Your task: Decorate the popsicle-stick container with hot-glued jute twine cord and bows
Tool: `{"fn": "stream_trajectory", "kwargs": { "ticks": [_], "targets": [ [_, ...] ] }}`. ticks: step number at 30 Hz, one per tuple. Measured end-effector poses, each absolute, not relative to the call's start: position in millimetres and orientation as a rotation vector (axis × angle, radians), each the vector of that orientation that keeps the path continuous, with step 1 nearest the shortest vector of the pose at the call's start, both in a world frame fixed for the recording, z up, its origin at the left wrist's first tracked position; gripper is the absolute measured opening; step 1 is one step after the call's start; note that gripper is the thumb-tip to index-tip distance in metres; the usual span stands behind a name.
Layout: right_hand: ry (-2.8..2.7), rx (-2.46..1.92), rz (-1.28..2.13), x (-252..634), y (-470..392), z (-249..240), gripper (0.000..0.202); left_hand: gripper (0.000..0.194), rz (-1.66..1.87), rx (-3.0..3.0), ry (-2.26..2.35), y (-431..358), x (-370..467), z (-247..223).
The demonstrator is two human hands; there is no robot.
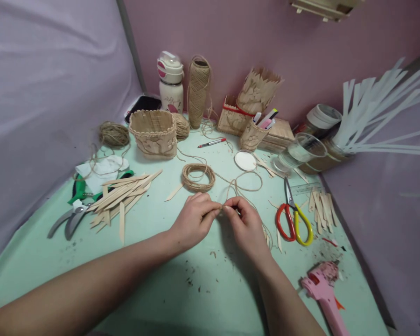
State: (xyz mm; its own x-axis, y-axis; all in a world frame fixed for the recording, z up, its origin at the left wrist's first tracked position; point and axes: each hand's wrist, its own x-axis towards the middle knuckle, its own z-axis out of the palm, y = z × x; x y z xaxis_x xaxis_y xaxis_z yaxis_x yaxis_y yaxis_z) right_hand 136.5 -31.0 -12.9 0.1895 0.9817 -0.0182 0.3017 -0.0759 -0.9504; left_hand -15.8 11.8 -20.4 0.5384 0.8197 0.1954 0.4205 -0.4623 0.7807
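Note:
My left hand (197,218) and my right hand (245,224) meet over the middle of the table, thumb and fingers pinched on each. Between the fingertips is a short bit of jute twine (222,207), mostly hidden by the fingers. Just beyond my left hand lies a round coil of twine (186,179). Loose loops of twine (251,188) spread behind my right hand, and some strands pass beside its wrist.
Left are pruning shears (77,215), wooden strips (126,192) and an oval basket (153,135). Scissors (290,219), short sticks (324,210) and a pink glue gun (322,291) lie right. A clear cup (299,151), twine spool (198,95) and bottle (171,88) stand behind.

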Motion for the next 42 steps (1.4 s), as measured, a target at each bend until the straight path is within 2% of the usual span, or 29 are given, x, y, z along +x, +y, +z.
{"fn": "stream_trajectory", "kwargs": {
  "ticks": [4,9,16,25,30,42],
  "targets": [
    [-1.073,-1.522,1.119,137,-29,-16,0.012,0.021,0.73,2.11,0.993,11,-15,-20],
    [-0.956,-1.477,1.137,139,-28,-16,0.02,0.016,0.765,1.974,1.009,12,-14,-20],
    [-1.06,-1.513,1.23,144,-28,-13,0.021,0.016,0.765,1.911,0.98,12,-13,-19],
    [-1.134,-1.533,1.019,134,-31,-9,0.016,0.007,0.851,1.771,1.036,12,-12,-19],
    [-1.242,-1.555,0.9,133,-32,-9,0.015,0.01,0.885,1.777,1.058,12,-12,-18],
    [-1.318,-1.559,0.879,131,-33,-11,0.014,0.01,0.878,1.946,1.163,12,-13,-22]
  ]
}}
